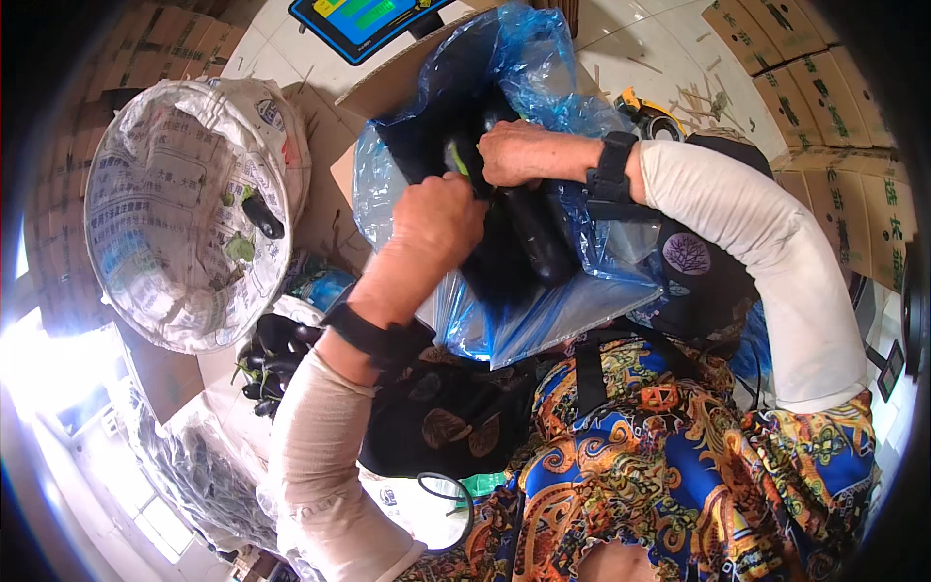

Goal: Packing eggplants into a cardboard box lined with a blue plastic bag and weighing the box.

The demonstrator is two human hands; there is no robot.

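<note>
A cardboard box (pixel 396 62) lined with a blue plastic bag (pixel 542 51) stands before me, with dark eggplants (pixel 537 240) lying inside it. My left hand (pixel 440 218) is over the middle of the box, its fingers curled down at the eggplants' green stem ends. Beside it, my right hand (pixel 513 154) is closed in a fist shape over the eggplants near the far side. The fingertips of both hands are hidden, so what each one holds cannot be told.
At left, a woven-plastic-lined round basket (pixel 94 218) holds a small eggplant (pixel 263 214) and leaf bits. More eggplants (pixel 276 356) lie below it. A digital scale display (pixel 364 25) stands beyond the box, a yellow tape dispenser (pixel 651 115) to its right. Stacked cartons (pixel 822 94) line the right.
</note>
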